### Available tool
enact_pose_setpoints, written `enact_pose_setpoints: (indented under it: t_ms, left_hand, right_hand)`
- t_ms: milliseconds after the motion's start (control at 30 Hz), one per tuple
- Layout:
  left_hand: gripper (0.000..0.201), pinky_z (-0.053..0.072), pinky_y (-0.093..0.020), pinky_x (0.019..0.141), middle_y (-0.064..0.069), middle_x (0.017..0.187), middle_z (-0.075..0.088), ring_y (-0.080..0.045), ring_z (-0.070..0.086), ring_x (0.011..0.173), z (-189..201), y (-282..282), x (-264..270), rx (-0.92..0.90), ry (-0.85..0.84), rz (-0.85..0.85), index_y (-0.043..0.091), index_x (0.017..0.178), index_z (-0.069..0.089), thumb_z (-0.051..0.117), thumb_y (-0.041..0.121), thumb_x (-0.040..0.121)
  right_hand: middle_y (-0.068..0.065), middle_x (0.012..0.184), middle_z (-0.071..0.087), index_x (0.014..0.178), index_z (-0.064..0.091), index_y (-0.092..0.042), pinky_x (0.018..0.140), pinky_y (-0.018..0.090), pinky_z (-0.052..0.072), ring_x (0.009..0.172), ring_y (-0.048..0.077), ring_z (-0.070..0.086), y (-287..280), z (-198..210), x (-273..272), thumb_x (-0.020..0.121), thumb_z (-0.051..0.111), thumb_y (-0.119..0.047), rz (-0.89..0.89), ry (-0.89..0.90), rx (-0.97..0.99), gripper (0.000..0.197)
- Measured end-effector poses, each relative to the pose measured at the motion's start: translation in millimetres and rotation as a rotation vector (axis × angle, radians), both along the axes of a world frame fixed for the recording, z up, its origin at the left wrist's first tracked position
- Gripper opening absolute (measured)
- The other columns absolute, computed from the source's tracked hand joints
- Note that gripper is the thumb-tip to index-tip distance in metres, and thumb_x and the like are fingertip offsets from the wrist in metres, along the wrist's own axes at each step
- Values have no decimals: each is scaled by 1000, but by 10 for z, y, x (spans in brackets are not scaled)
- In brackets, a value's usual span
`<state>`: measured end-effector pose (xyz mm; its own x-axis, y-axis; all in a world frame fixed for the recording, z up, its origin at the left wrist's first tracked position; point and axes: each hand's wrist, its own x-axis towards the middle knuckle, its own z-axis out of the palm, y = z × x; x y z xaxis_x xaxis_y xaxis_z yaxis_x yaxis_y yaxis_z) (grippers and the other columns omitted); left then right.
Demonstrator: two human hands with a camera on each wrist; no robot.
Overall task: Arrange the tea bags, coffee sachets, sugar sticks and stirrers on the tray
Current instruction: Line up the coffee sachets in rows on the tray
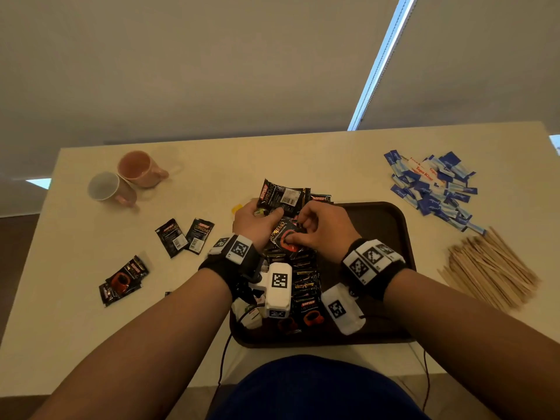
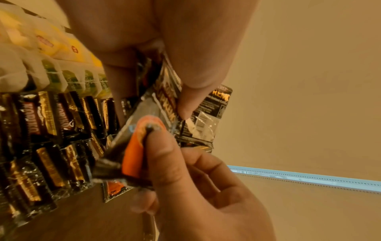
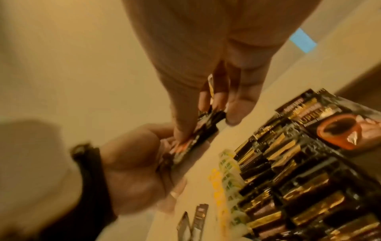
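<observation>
left hand (image 1: 257, 221) grips fan of black foil coffee sachets (image 1: 283, 195), feeding stock; right hand (image 1: 315, 227) pinches 1 sachet (image 1: 286, 237) from it, probably for rows on dark brown plastic tray (image 1: 391, 225). blue sugar sticks (image 1: 433, 189) at 2 o'clock, wooden stirrers (image 1: 491, 265) at 3 o'clock on table, unsorted.

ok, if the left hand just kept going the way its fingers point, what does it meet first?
Probably nothing near: the left hand, gripping coffee sachets, points toward the far table edge; the stretch ahead looks bare. Depth is uncertain.
</observation>
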<state>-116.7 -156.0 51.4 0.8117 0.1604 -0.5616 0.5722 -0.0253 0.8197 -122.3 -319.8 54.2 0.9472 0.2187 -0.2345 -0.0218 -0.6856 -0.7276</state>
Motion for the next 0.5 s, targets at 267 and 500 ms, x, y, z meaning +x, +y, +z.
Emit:
enact_pose_setpoints:
  t_ms: [267,500]
  left_hand:
    - [15,59,-60,80,-11,96,76,-34,74,85,-48,19,-27,-25,41,20,24,93,71,75,12,86]
    - [14,60,-52,81,-12,105,73,-33,73,90,-1,-11,-5,-126,86,76,21,99,66,71,12,90]
  right_hand:
    - [1,78,63,98,70,-13,70,33,59,67,11,59,-50,12,60,73,86,-13,-59,271,184,30]
    - [-4,72,60,98,73,-14,68,27,58,66,6,59,-189,92,120,77,81,-7,-54,303,259,24]
